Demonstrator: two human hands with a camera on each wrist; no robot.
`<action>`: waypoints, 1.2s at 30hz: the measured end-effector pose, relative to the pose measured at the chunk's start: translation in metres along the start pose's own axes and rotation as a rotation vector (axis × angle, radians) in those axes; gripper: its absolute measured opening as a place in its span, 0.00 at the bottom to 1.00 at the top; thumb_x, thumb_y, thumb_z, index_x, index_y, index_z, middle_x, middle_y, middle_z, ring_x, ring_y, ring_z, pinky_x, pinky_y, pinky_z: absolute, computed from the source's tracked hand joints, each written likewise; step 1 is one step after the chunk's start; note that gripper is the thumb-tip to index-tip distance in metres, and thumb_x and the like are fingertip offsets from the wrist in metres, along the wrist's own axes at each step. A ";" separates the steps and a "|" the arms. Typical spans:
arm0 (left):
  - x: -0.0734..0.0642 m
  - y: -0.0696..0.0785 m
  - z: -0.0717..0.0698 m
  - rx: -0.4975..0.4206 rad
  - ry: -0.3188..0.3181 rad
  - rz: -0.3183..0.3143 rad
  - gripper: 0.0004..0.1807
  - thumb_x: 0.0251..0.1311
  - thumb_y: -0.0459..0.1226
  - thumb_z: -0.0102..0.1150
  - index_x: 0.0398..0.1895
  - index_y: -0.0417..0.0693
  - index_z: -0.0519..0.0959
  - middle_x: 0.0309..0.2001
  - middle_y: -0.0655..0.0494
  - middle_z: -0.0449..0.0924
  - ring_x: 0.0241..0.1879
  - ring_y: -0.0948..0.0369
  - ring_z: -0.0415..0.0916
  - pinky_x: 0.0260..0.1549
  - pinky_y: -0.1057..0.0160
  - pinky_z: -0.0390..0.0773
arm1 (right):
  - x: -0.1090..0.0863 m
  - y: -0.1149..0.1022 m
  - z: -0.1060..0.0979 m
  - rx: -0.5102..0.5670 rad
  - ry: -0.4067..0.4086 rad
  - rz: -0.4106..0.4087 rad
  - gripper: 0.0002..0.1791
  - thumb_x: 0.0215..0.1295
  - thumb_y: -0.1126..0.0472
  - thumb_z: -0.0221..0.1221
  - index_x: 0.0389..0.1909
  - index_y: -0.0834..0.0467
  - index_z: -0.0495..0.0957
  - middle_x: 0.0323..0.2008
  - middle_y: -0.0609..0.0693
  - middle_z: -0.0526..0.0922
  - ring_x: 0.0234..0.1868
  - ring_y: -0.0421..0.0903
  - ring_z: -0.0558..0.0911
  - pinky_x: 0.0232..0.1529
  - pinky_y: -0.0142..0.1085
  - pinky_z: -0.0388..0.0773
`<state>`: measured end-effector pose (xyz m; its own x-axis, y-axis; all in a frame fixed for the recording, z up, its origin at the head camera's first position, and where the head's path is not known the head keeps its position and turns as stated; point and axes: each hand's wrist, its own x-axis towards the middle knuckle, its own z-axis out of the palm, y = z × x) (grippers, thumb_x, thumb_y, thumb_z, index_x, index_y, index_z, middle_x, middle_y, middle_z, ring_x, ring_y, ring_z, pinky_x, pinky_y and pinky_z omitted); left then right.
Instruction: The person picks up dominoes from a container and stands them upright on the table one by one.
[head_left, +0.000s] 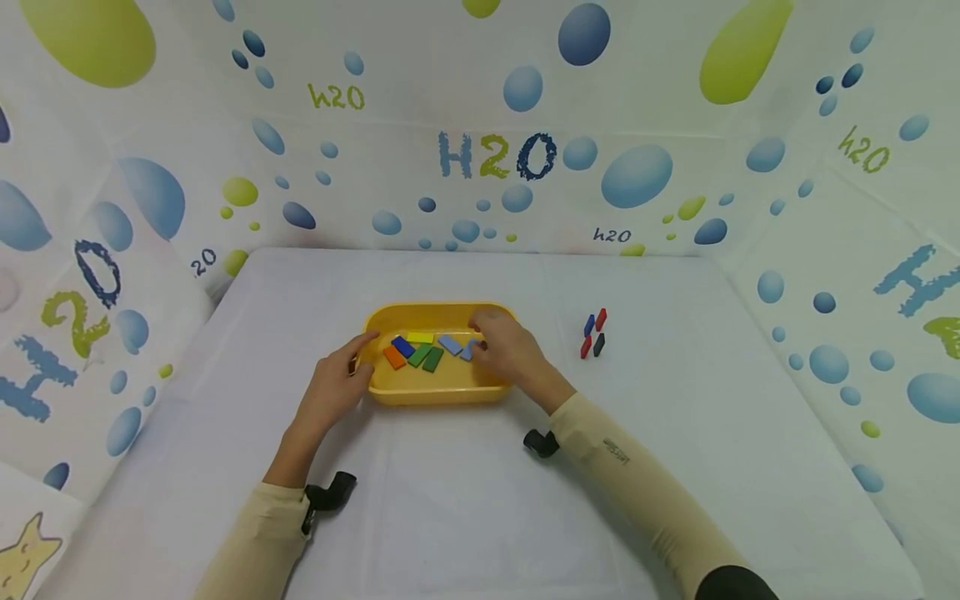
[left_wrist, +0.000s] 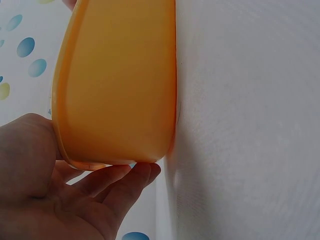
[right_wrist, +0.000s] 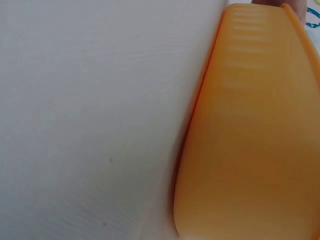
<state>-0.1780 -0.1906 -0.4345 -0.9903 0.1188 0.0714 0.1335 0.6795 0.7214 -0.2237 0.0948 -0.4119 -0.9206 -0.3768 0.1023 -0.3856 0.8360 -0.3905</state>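
A yellow plastic tray (head_left: 442,397) stands on the table with several small coloured tiles inside: orange (head_left: 393,357), dark blue (head_left: 403,346), yellow (head_left: 420,337), green (head_left: 432,359) and light blue (head_left: 450,344). My left hand (head_left: 341,385) holds the tray's left end. In the left wrist view its thumb lies at the rim and its fingers bend round the end wall. My right hand (head_left: 513,346) reaches over the right end of the tray, fingertips low inside by a second light blue tile (head_left: 468,350) that they partly cover. I cannot tell whether they pinch it. The right wrist view shows only the tray's outer wall (right_wrist: 245,125).
To the right of the tray, several small pieces stand upright close together: blue (head_left: 589,324), red (head_left: 602,318), another red (head_left: 586,347) and black (head_left: 599,344). A white cloth (head_left: 450,500) covers the table. Printed H2O sheets (head_left: 405,108) rise behind and on both sides.
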 end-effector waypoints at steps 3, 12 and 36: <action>0.000 0.000 0.000 0.006 -0.001 -0.002 0.29 0.72 0.31 0.48 0.76 0.43 0.69 0.70 0.32 0.69 0.49 0.43 0.73 0.47 0.46 0.76 | 0.003 0.002 0.003 -0.071 -0.024 -0.017 0.17 0.69 0.64 0.63 0.57 0.60 0.80 0.51 0.53 0.84 0.47 0.48 0.80 0.46 0.42 0.81; -0.001 0.001 -0.001 -0.002 -0.002 0.007 0.29 0.71 0.31 0.48 0.76 0.42 0.69 0.70 0.31 0.68 0.50 0.43 0.73 0.48 0.45 0.76 | 0.010 0.001 0.013 -0.286 -0.112 -0.007 0.04 0.73 0.64 0.60 0.45 0.59 0.80 0.36 0.50 0.78 0.37 0.46 0.76 0.34 0.40 0.80; 0.001 0.000 0.001 -0.009 -0.010 -0.013 0.30 0.72 0.32 0.46 0.77 0.43 0.67 0.72 0.32 0.67 0.52 0.42 0.72 0.51 0.44 0.78 | 0.011 0.000 0.014 -0.287 -0.136 -0.034 0.05 0.75 0.66 0.58 0.45 0.63 0.81 0.37 0.53 0.76 0.32 0.47 0.74 0.34 0.35 0.76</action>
<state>-0.1786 -0.1899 -0.4353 -0.9915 0.1175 0.0553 0.1205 0.6745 0.7284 -0.2324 0.0849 -0.4239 -0.8979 -0.4398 -0.0197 -0.4350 0.8933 -0.1133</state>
